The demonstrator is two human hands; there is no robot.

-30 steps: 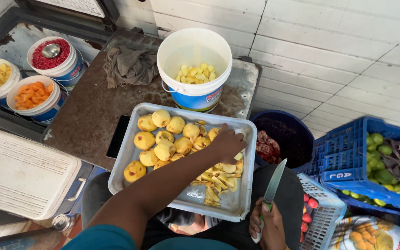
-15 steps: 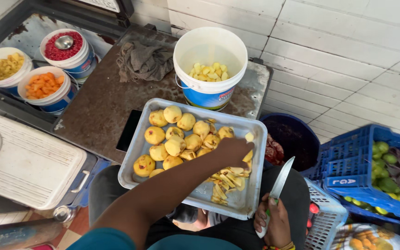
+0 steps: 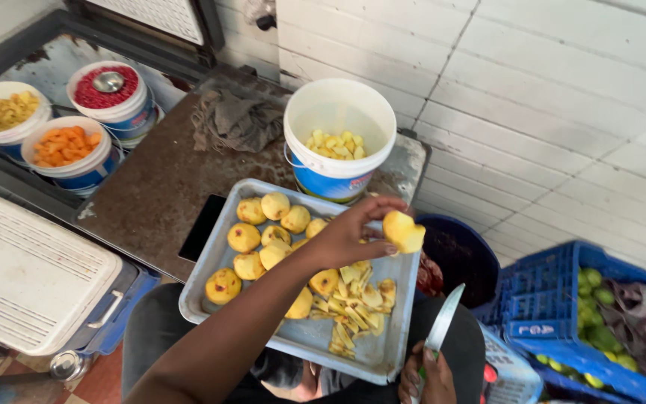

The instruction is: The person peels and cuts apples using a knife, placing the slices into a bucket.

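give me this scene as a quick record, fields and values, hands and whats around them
left hand: left hand holds a peeled yellow fruit above the metal tray
right hand: right hand grips a knife, blade pointing up
tray contents: whole peeled fruits and cut slices
behind tray: white bucket with yellow pieces
far left: three tubs of yellow, orange and red contents
right: blue crate with green fruit
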